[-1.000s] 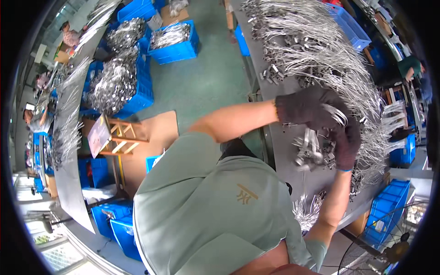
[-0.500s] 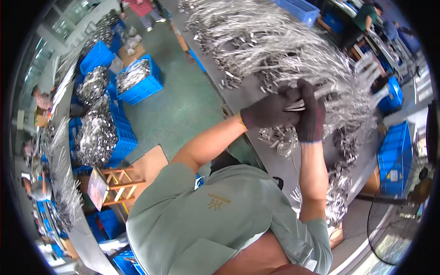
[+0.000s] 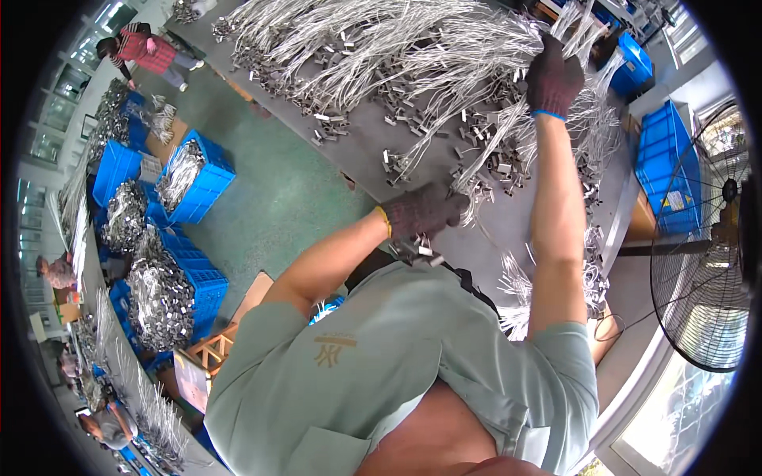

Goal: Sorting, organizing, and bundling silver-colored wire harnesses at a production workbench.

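A dark work glove covers my left hand (image 3: 426, 210), which is low over the table's near edge. Its fingers are closed round a bundle of silvery wires; the small metal end pieces (image 3: 419, 251) hang out below the glove. My right hand (image 3: 556, 81), gloved too, reaches far out to the right side of a wide pile of silvery wires (image 3: 421, 59). Its fingers are curled among the strands, and what they grip, if anything, is hidden. Loose wires with block-like metal ends (image 3: 496, 165) lie between my hands.
Blue crates (image 3: 208, 208) heaped with similar wires stand left across the green floor (image 3: 270, 166). A black fan (image 3: 702, 238) and a blue crate (image 3: 663, 178) are at the right. A person in a red checked garment (image 3: 151, 54) stands far left.
My hands were together over the table and have parted. The left has come down and nearer my body with the bundle; the right has reached away, up the wire pile. The view has shifted.
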`<act>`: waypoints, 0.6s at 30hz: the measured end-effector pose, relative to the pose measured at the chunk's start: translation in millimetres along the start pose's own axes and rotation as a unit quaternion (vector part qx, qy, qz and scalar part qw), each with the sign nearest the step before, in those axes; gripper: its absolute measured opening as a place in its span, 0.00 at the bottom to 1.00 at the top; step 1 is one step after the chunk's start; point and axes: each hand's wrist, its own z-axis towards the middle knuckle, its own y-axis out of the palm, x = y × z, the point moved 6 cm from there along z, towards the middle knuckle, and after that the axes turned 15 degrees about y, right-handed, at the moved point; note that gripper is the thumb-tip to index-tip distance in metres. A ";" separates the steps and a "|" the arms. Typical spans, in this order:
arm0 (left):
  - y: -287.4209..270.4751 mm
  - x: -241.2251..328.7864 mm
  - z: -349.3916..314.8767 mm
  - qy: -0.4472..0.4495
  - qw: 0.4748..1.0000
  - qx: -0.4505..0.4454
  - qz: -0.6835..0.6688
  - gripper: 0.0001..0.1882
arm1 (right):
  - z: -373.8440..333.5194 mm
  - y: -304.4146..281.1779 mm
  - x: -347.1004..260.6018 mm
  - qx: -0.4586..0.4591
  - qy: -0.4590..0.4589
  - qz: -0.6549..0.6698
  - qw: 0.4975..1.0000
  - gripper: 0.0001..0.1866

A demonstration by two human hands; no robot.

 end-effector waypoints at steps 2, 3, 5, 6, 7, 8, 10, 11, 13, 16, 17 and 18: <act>-16.6 -24.4 21.1 0.255 0.919 0.008 0.301 0.09 | 9.5 -0.3 -2.1 0.007 -0.059 0.011 0.998 0.13; -0.2 -20.2 18.1 0.479 0.687 0.005 0.546 0.11 | 19.3 -12.8 1.8 -0.033 -0.044 -0.058 0.997 0.10; -31.6 -30.0 17.5 0.394 0.670 0.070 0.626 0.13 | 17.6 -10.0 27.1 -0.283 0.226 0.398 0.843 0.17; -51.2 -40.1 15.1 0.366 0.628 0.099 0.680 0.14 | 15.2 -11.2 33.5 -0.320 0.205 0.310 0.872 0.24; -87.7 -77.3 25.6 0.344 0.601 0.120 0.711 0.13 | 2.4 -21.5 28.0 -0.318 -0.004 0.279 0.906 0.22; -115.2 -112.4 37.4 0.318 0.573 0.143 0.742 0.13 | -26.4 -13.1 37.4 -0.454 0.089 0.227 0.857 0.20; -126.3 -48.9 50.5 0.240 0.745 0.136 0.607 0.18 | -108.3 -4.8 68.9 -0.555 -0.153 -0.150 0.804 0.22; -136.8 -42.5 48.6 0.120 0.875 0.147 0.446 0.24 | -138.9 -37.7 43.5 -0.637 -0.156 -0.195 0.729 0.28; -149.1 -82.2 83.8 0.054 0.874 0.158 0.456 0.27 | -237.6 -18.0 102.7 -0.711 -0.098 -0.163 0.677 0.37; -154.3 -114.2 107.0 -0.002 0.850 0.188 0.492 0.31 | -315.4 -8.8 132.7 -0.739 -0.016 -0.095 0.667 0.34; -153.6 -114.1 108.5 0.012 0.828 0.215 0.518 0.33 | -323.6 -7.7 130.8 -0.751 0.033 -0.036 0.659 0.30; -134.9 -92.8 89.2 0.183 0.649 0.366 0.641 0.29 | -329.0 -7.1 130.6 -0.758 0.082 0.024 0.647 0.26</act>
